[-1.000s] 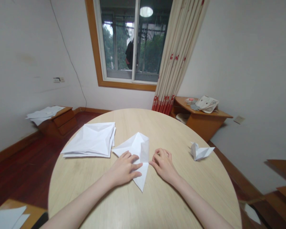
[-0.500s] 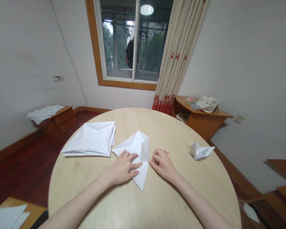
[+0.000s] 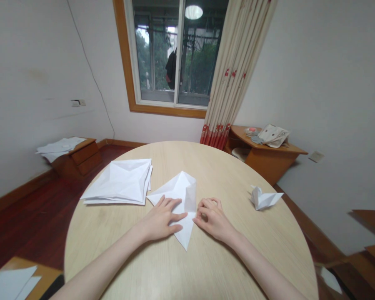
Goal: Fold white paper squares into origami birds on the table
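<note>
A partly folded sheet of white paper [image 3: 190, 198] lies on the round wooden table, its lower end narrowing to a point. My left hand [image 3: 164, 218] rests flat on it with fingers spread, pressing its left and middle part. At the paper's right edge is my right hand [image 3: 212, 216], its fingers curled and the thumb and forefinger pinched together at the crease corner. How much paper sits between those fingertips is hard to see. To the right stands a folded paper bird [image 3: 264, 199], apart from both hands.
A stack of creased white sheets [image 3: 118, 183] lies left of the folded paper. The round table [image 3: 187, 275] has a curved edge. Beyond it are a low cabinet [image 3: 89, 158] at left and a corner shelf [image 3: 268, 162] holding a bag [image 3: 273, 135] at right.
My right hand has shifted slightly down along the paper's right edge, its thumb now a little lower. My left hand and the paper have stayed in place.
</note>
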A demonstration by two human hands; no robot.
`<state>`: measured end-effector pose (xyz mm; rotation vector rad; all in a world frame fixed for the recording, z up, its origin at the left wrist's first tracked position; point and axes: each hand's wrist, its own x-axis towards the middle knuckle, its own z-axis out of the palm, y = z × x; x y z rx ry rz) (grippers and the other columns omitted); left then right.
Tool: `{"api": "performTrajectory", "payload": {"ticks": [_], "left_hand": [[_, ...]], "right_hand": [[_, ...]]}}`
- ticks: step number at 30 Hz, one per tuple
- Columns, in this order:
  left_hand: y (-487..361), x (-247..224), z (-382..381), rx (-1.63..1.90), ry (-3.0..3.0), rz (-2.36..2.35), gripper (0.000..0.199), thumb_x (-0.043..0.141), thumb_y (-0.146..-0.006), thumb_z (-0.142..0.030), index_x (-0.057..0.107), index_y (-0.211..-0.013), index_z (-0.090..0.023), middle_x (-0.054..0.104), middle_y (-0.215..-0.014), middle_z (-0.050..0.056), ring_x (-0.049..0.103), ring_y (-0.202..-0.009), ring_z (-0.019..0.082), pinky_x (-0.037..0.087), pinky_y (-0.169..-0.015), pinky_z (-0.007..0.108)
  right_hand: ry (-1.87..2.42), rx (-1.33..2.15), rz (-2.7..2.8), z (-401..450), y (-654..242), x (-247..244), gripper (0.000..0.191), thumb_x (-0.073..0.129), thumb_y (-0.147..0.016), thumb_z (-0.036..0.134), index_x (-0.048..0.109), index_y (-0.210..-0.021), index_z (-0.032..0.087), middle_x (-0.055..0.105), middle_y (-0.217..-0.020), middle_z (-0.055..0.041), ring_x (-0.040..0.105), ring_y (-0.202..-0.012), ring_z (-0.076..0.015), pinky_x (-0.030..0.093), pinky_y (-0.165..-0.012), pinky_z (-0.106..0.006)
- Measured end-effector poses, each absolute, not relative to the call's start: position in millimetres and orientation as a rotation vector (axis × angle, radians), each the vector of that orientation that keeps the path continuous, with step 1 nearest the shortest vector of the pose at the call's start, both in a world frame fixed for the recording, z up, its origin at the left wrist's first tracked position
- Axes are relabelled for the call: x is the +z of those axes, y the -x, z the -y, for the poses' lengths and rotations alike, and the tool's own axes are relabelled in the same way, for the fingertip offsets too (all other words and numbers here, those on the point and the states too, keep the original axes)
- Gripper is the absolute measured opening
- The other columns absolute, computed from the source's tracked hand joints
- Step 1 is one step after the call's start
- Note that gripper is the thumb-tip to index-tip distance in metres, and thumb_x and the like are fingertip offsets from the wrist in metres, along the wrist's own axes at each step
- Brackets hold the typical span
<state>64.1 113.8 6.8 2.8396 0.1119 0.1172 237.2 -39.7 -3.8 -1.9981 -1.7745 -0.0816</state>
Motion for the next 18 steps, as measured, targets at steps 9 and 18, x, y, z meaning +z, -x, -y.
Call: {"api": "performTrajectory", "payload": {"ticks": [9,18], "left_hand": [[-64,4,-121,0.047,-2.772,-0.077,0.042,0.056,-0.091,-0.036,0.051,-0.132,-0.036,0.027,-0.154,0.004,0.024,-0.140,0.031,0.024,-0.111,0.051],[-65,3,-126,0.052,-2.771,-0.074,0.043,0.060,-0.088,-0.038,0.051,-0.131,-0.040,0.027,-0.153,0.003,0.028,-0.137,0.032,0.027,-0.109,0.050]], "right_hand": [[1.927,-0.015,1.838,42,-231,-3,0.017,0.065,-0.081,0.021,0.057,-0.065,0.019,0.057,-0.081,0.0016,0.056,-0.089,-0.0163,0.030,-0.094,-0.040],[1.876,0.151,1.843,43,-224,1,0.019,0.071,-0.075,0.020,0.057,-0.062,0.018,0.057,-0.081,0.0024,0.057,-0.089,-0.0158,0.030,-0.094,-0.039]]}}
